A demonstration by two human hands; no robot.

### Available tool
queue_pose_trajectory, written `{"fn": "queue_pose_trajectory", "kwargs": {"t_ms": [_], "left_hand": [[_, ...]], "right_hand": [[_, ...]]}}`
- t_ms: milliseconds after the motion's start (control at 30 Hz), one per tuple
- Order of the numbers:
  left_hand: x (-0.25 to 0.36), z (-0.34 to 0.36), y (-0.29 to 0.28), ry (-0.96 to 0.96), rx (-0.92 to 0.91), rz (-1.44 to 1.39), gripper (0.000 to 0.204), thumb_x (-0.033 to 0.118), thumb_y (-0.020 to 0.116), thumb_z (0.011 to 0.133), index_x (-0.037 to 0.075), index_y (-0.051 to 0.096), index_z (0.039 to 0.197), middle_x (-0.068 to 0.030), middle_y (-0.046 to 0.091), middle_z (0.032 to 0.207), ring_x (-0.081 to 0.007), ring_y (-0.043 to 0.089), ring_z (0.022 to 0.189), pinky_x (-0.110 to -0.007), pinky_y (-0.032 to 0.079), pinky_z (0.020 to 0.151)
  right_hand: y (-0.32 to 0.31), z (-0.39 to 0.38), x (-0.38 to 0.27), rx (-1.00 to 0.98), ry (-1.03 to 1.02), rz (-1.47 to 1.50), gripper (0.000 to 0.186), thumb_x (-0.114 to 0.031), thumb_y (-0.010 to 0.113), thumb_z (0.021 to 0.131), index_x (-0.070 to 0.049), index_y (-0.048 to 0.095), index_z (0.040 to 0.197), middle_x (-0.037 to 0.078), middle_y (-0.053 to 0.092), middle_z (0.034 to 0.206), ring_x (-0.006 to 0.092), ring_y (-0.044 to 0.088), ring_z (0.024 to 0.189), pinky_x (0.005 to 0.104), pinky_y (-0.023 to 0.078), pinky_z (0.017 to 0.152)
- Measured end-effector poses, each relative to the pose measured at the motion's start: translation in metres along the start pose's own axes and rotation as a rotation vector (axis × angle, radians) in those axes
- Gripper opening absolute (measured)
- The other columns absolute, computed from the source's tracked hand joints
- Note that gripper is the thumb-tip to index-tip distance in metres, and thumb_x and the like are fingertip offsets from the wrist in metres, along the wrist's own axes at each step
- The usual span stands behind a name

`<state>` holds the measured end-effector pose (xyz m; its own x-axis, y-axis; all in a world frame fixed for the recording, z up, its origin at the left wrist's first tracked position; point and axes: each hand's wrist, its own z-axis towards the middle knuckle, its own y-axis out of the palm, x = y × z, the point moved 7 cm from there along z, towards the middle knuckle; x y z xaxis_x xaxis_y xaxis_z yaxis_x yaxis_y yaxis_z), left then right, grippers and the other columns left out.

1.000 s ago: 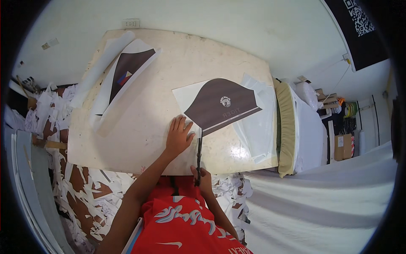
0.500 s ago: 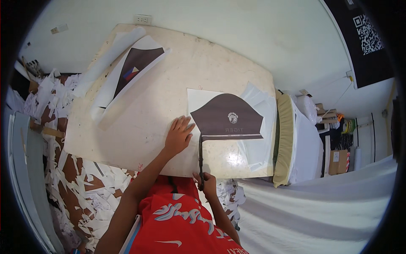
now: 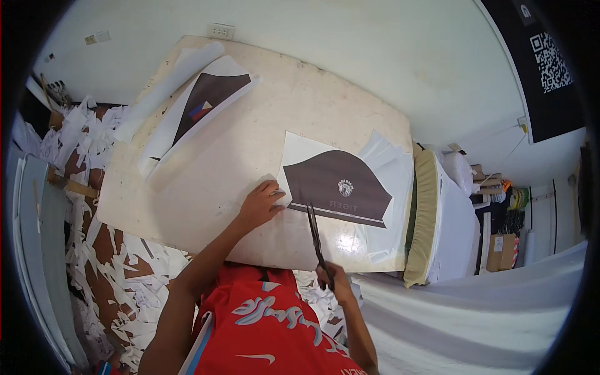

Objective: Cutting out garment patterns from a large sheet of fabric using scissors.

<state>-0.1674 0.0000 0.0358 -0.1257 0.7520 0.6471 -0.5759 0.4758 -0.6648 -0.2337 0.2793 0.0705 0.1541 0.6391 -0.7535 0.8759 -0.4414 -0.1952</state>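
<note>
A dark brown sleeve-shaped printed panel [image 3: 325, 178], with a round white emblem and a pale stripe along its lower edge, lies on the table with a white margin at its left. Fingers bent, my left hand [image 3: 261, 205] grips the panel's left white edge. My right hand [image 3: 333, 282] holds long dark scissors [image 3: 315, 234] by the handles at the table's front edge. The blades point away from me, their tips over the panel's lower edge near its left end.
The pale table [image 3: 206, 212] also carries a partly rolled white sheet [image 3: 165, 140] with another dark print at far left. Thin white sheets [image 3: 397, 178] lie under the panel's right side. Paper scraps [image 3: 134, 275] litter the floor. A covered white stack [image 3: 450, 219] stands at right.
The panel has turned slightly clockwise, its right end lower. My left fingers went from flat to bent at its edge. The scissors moved right and now tilt leftward at the tips.
</note>
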Motion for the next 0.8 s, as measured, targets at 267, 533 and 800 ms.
{"fn": "queue_pose_trajectory", "kwargs": {"t_ms": [267, 533, 800], "left_hand": [[-0.014, 0.003, 0.002, -0.010, 0.084, -0.022, 0.011, 0.010, 0.071, 0.080, 0.006, 0.071, 0.090, -0.0054, 0.062, 0.105, -0.0244, 0.059, 0.109, -0.038, 0.050, 0.091], [-0.015, 0.009, 0.003, -0.008, 0.093, 0.018, 0.005, 0.009, 0.070, 0.079, 0.008, 0.068, 0.083, -0.0025, 0.063, 0.100, -0.0226, 0.061, 0.102, -0.037, 0.048, 0.093], [-0.020, 0.008, 0.001, -0.052, 0.116, -0.043, 0.004, 0.011, 0.068, 0.079, 0.010, 0.068, 0.083, -0.0006, 0.063, 0.098, -0.0192, 0.059, 0.109, -0.035, 0.047, 0.096]], "right_hand": [[-0.004, 0.046, 0.012, -0.119, 0.065, -0.064, 0.037, -0.038, 0.067, 0.093, -0.006, 0.057, 0.078, -0.001, 0.050, 0.060, 0.0083, 0.048, 0.052, 0.0258, 0.037, 0.049], [-0.002, 0.050, 0.018, -0.150, 0.088, -0.083, 0.037, -0.038, 0.069, 0.093, -0.006, 0.058, 0.078, -0.002, 0.049, 0.059, 0.0076, 0.046, 0.054, 0.0259, 0.036, 0.051], [0.009, 0.071, 0.013, -0.115, 0.049, -0.061, 0.039, -0.038, 0.073, 0.090, -0.005, 0.059, 0.077, -0.002, 0.049, 0.057, 0.0072, 0.045, 0.051, 0.0260, 0.034, 0.049]]}}
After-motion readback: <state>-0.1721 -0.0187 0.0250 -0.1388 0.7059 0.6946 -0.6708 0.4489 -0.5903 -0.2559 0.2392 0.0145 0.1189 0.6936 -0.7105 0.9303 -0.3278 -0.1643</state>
